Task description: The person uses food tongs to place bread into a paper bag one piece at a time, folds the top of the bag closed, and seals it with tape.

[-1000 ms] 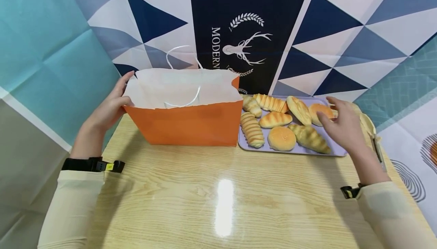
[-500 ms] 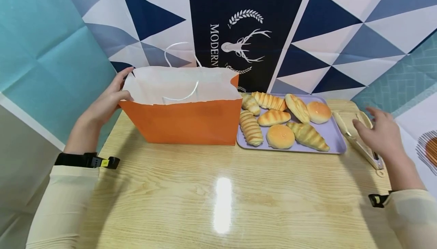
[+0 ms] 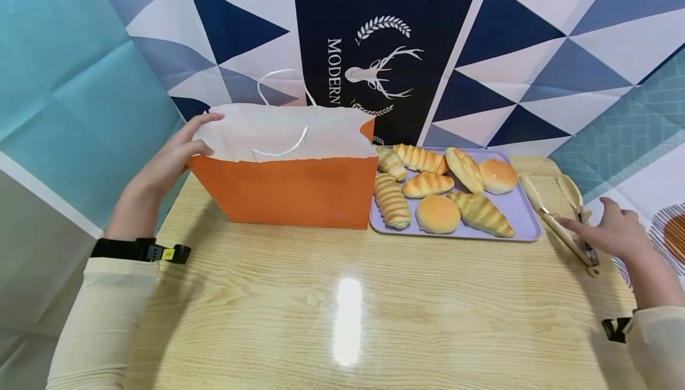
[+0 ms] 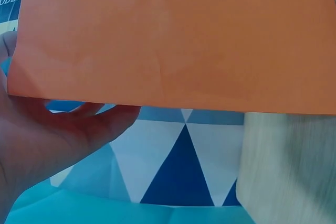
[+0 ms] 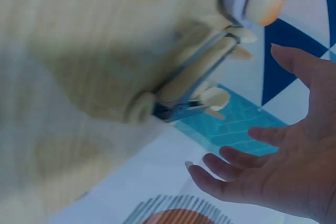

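An orange paper bag [image 3: 289, 194] with a white inside and white cord handles stands upright on the table, its mouth spread. My left hand [image 3: 173, 155] grips the bag's left side at the rim; in the left wrist view, fingers [image 4: 113, 121] run along the outer side, partly hidden. My right hand [image 3: 615, 232] hovers by the tongs [image 3: 562, 229] at the table's right edge, fingers spread and holding nothing. These tongs have cream tips and metal arms, and they lie apart from the hand in the right wrist view.
A lilac tray [image 3: 527, 226] right of the bag bears several breads, among them a round bun [image 3: 437, 214] and a croissant [image 3: 483, 214]. Patterned cloth [image 3: 257, 21] hangs behind the wooden table [image 3: 278, 307].
My right hand has moved right from over the tray to beside the tongs, and lower. The left hand stays at the bag, with its fingers reaching slightly further over the rim.
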{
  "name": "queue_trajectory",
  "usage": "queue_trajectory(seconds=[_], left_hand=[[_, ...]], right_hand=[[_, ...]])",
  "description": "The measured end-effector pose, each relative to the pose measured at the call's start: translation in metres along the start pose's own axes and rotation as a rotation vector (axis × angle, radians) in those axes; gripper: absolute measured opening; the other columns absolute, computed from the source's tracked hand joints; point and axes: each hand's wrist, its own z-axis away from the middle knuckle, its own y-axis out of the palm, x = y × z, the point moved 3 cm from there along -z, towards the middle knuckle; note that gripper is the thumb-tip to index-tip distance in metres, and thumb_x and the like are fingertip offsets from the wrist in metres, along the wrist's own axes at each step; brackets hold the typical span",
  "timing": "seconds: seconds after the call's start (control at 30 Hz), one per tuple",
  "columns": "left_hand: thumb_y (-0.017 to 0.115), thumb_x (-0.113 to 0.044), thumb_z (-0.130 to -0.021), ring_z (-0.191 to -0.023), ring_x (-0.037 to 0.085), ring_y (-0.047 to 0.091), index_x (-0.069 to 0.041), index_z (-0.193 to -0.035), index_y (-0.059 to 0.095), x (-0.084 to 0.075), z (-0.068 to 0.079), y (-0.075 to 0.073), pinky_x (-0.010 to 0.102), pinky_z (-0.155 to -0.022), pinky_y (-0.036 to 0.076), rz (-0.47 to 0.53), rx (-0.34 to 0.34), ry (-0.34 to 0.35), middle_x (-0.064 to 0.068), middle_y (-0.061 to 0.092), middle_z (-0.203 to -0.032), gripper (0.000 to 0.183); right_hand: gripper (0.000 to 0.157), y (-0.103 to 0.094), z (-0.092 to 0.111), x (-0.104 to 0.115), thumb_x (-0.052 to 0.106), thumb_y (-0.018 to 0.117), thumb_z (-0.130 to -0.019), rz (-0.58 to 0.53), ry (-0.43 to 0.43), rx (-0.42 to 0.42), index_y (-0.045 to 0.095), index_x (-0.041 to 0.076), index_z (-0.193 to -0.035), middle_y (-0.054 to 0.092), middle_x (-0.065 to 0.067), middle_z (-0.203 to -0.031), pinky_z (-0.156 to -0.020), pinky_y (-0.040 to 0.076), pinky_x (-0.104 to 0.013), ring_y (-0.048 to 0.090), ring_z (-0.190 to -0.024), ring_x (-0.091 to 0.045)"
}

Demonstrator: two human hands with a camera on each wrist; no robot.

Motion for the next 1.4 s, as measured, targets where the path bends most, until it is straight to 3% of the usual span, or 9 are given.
queue_trajectory(seconds=[0.2,0.37,0.67,1.03,1.23,1.4], left_hand=[[0.039,-0.004,-0.091,-0.142,0.028,0.012,-0.025,-0.156,0.026,-0.002,-0.002,0.002,0.068,-0.109,0.017,0.017,0.021,-0.018,-0.011,-0.005,-0.165,0.070],[0.041,-0.004,-0.092,-0.136,0.027,0.021,-0.027,-0.158,0.019,-0.002,-0.002,0.003,0.065,-0.110,0.019,0.019,0.038,-0.041,-0.005,-0.003,-0.165,0.073],[0.040,-0.005,-0.092,-0.136,0.027,0.020,-0.030,-0.158,0.015,-0.002,0.002,0.003,0.066,-0.110,0.016,0.032,0.029,-0.049,0.001,0.002,-0.164,0.075],[0.040,-0.004,-0.091,-0.137,0.027,0.019,-0.028,-0.158,0.015,-0.005,0.003,0.005,0.067,-0.111,0.014,0.033,0.028,-0.038,-0.001,0.000,-0.164,0.075],[0.040,-0.004,-0.091,-0.137,0.025,0.019,-0.029,-0.158,0.014,-0.004,0.003,0.005,0.065,-0.111,0.017,0.032,0.041,-0.041,-0.008,-0.004,-0.164,0.076],[0.041,-0.004,-0.092,-0.137,0.025,0.019,-0.028,-0.158,0.014,-0.004,0.003,0.005,0.065,-0.111,0.017,0.030,0.045,-0.033,-0.009,-0.004,-0.164,0.076]], right_hand=[[0.123,0.010,-0.002,-0.009,0.062,0.056,-0.088,-0.022,-0.002,0.046,-0.008,-0.028,-0.141,0.022,-0.064,-0.121,-0.079,0.039,-0.076,0.030,-0.104,-0.072],[0.125,0.016,-0.005,-0.012,0.062,0.057,-0.088,-0.046,-0.079,0.097,-0.012,-0.027,-0.141,0.023,-0.063,-0.123,-0.081,0.038,-0.076,0.032,-0.104,-0.072],[0.127,0.024,-0.012,-0.010,0.057,0.063,-0.086,-0.058,-0.112,0.047,-0.014,-0.030,-0.139,0.027,-0.063,-0.118,-0.081,0.037,-0.077,0.034,-0.102,-0.071],[0.119,0.034,-0.019,-0.015,0.065,0.059,-0.085,-0.044,-0.019,-0.042,0.015,-0.037,-0.129,0.036,-0.057,-0.107,-0.068,0.041,-0.068,0.041,-0.092,-0.066],[0.099,0.034,-0.021,-0.019,0.067,0.060,-0.082,-0.049,0.030,-0.058,0.042,-0.028,-0.104,0.048,-0.047,-0.093,-0.056,0.044,-0.054,0.050,-0.080,-0.055],[0.092,0.034,-0.021,-0.019,0.069,0.060,-0.081,-0.053,0.038,-0.050,0.047,-0.022,-0.094,0.052,-0.043,-0.085,-0.050,0.044,-0.046,0.053,-0.073,-0.049]])
